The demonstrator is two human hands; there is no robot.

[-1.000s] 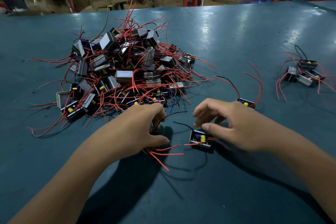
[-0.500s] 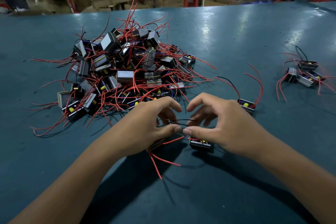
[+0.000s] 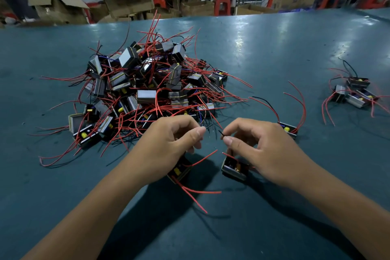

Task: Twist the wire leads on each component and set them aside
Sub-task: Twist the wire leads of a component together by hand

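Left hand [image 3: 168,143]: I see it clasping a component [image 3: 179,172] under the palm, red leads trailing out
Right hand [image 3: 259,150]: I see it pinching a black lead [image 3: 221,133], second component [image 3: 234,168] beneath it
Pile [image 3: 147,88]: just behind both hands on the table [image 3: 274,48]
Finished group [image 3: 354,93]: far right

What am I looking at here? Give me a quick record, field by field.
Surface: teal table
Big pile: many small components tangled in red wires, centre left
Small group: a few components, far right
Lone component: just past the right hand
Left hand: fingers pinched, a component under it
Right hand: pinches a black wire tip, another component below
Background: cardboard boxes, seated people
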